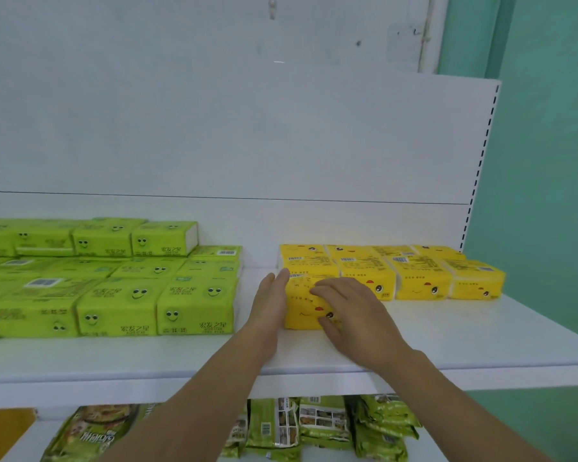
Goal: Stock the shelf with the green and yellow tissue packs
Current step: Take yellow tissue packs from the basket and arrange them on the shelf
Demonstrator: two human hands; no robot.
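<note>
1. Frankly, we see little of the front yellow pack (302, 308). The right hand (351, 311) covers its right half, and its printing is blurred. The green packs (114, 295) run off the left edge, so we cannot count them.
2. The left hand (270, 303) lies flat against that pack's left end, fingers straight. The right hand rests on its top, fingers spread and relaxed, with the thumb against the front face.
3. A teal wall (548, 161) stands to the right of the white back panel (247, 145).
4. The white shelf (481, 328) carries the pack, which touches the front of the yellow row (417, 278). The green packs are stacked to the left, a bare strip apart.
5. The lower shelf holds green snack bags (324, 425), partly hidden by both forearms.
</note>
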